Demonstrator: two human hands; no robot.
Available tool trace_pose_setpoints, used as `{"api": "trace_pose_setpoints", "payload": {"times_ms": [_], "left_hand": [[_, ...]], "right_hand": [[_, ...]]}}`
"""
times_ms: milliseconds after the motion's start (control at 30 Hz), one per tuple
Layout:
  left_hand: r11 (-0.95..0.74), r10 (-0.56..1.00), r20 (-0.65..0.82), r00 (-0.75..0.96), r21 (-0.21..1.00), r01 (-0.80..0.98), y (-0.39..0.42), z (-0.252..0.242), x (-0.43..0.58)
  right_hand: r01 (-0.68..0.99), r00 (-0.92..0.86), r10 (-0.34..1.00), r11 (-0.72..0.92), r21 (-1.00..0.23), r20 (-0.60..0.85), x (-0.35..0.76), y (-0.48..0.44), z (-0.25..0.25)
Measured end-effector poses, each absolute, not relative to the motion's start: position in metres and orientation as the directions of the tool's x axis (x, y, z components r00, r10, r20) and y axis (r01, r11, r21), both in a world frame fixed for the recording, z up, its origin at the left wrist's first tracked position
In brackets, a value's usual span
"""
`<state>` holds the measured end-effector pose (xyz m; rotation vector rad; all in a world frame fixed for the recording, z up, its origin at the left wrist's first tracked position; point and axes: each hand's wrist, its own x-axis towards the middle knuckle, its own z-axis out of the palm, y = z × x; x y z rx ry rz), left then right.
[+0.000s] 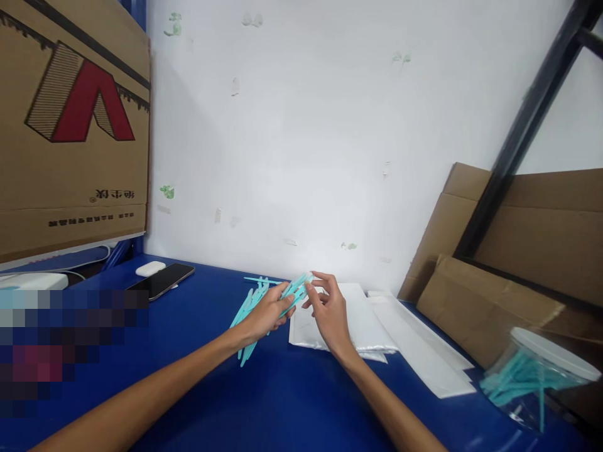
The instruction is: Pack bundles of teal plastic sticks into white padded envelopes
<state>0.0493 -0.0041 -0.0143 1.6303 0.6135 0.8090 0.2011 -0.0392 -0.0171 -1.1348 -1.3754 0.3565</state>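
My left hand (264,314) is closed round a bundle of several thin teal plastic sticks (249,304) held just above the blue table (198,351). The sticks fan out past my fingers toward the wall and down toward me. My right hand (330,311) pinches the upper ends of the same sticks with thumb and fingertips. Directly under and right of my right hand lies a stack of white flat bags (365,323).
A clear plastic jar (537,376) with more teal sticks lies on its side at the right. Long white strips (419,351) lie beside the bags. A phone (162,279) and white earbud case (149,268) sit at the left. Cardboard (518,251) leans at the right.
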Motion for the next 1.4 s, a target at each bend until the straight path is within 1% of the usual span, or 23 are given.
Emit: {"api": "trace_pose_setpoints", "payload": {"times_ms": [67, 167, 200, 233, 267, 300, 433, 533, 600, 733, 867, 1100, 1233, 1333, 1400], "left_hand": [[-0.234, 0.774, 0.188, 0.604, 0.972, -0.003, 0.001, -0.015, 0.05], [-0.415, 0.821, 0.331, 0.465, 0.906, 0.087, 0.02, -0.016, 0.043], [-0.485, 0.827, 0.384, 0.411, 0.856, 0.177, 0.029, -0.015, 0.037], [-0.528, 0.833, 0.402, 0.381, 0.784, 0.327, 0.039, -0.015, 0.03], [-0.524, 0.85, 0.394, 0.349, 0.691, 0.497, 0.049, -0.014, 0.021], [-0.486, 0.873, 0.373, 0.315, 0.604, 0.632, 0.058, -0.013, 0.012], [-0.427, 0.896, 0.36, 0.261, 0.532, 0.731, 0.087, -0.017, -0.021], [-0.455, 0.875, 0.344, 0.341, 0.343, 0.822, 0.099, -0.029, -0.03], [-0.472, 0.867, 0.321, 0.381, 0.286, 0.834, 0.105, -0.04, -0.03], [-0.467, 0.872, 0.279, 0.402, 0.227, 0.855, 0.115, -0.054, -0.024], [-0.449, 0.879, 0.262, 0.399, 0.172, 0.877, 0.119, -0.057, -0.022], [-0.415, 0.887, 0.273, 0.373, 0.111, 0.903, 0.113, -0.055, -0.02], [-0.408, 0.885, 0.303, 0.354, 0.135, 0.903, 0.107, -0.049, -0.019], [-0.417, 0.878, 0.336, 0.341, 0.186, 0.89, 0.1, -0.035, -0.018], [-0.468, 0.862, 0.343, 0.372, 0.259, 0.845, 0.09, -0.023, -0.014]], "right_hand": [[0.409, 0.237, 0.781, 0.459, -0.789, 0.577, 0.201, -0.039, -0.019], [0.43, 0.254, 0.764, 0.461, -0.776, 0.594, 0.201, -0.039, -0.021], [0.437, 0.256, 0.757, 0.464, -0.771, 0.601, 0.201, -0.04, -0.021], [0.444, 0.254, 0.752, 0.468, -0.764, 0.608, 0.2, -0.04, -0.022], [0.452, 0.245, 0.75, 0.473, -0.756, 0.615, 0.2, -0.041, -0.022], [0.461, 0.232, 0.748, 0.479, -0.747, 0.622, 0.199, -0.041, -0.022], [0.505, 0.153, 0.758, 0.492, -0.71, 0.634, 0.195, -0.042, -0.025], [0.535, 0.108, 0.76, 0.499, -0.682, 0.641, 0.194, -0.042, -0.028], [0.544, 0.091, 0.751, 0.512, -0.665, 0.654, 0.193, -0.042, -0.029], [0.543, 0.05, 0.757, 0.527, -0.654, 0.651, 0.193, -0.041, -0.031], [0.533, 0.025, 0.774, 0.526, -0.663, 0.633, 0.193, -0.041, -0.032], [0.442, 0.04, 0.805, 0.517, -0.733, 0.592, 0.191, -0.042, -0.031], [0.468, 0.058, 0.802, 0.504, -0.725, 0.595, 0.192, -0.041, -0.03], [0.517, 0.095, 0.8, 0.469, -0.716, 0.592, 0.196, -0.038, -0.03], [0.494, 0.131, 0.821, 0.431, -0.755, 0.555, 0.199, -0.036, -0.03]]}}
